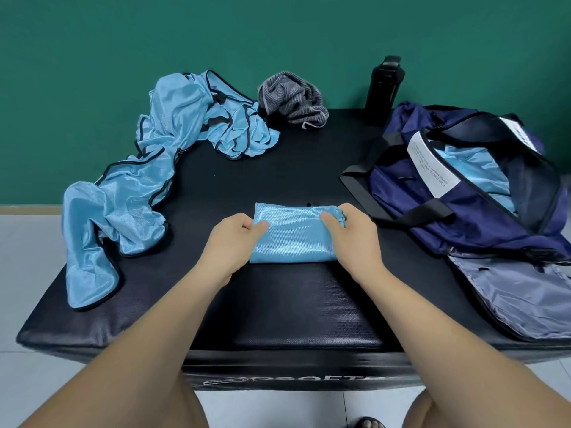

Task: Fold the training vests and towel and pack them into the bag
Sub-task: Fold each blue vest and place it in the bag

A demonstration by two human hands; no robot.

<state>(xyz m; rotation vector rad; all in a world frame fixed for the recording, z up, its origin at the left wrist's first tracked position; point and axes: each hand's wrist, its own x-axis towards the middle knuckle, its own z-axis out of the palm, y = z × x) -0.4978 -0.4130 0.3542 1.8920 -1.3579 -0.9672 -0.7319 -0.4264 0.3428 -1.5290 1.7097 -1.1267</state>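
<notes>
A light blue training vest (293, 236), folded into a small rectangle, lies on the black padded bench (278, 304) in front of me. My left hand (231, 242) pinches its left edge, thumb on top. My right hand (349, 233) grips its right edge, fingers curled round the bunched corner. A heap of unfolded light blue vests (148, 168) with black trim sprawls across the bench's left side. A crumpled grey towel (293, 100) sits at the back. The open navy bag (482, 193) stands on the right, with blue vest fabric (482, 171) showing inside.
A black bottle (384, 88) stands at the back edge beside the bag, against the green wall. The bag's grey-lined flap (509, 298) lies spread over the bench's right front. One vest end hangs toward the bench's left front edge. White tiled floor lies below.
</notes>
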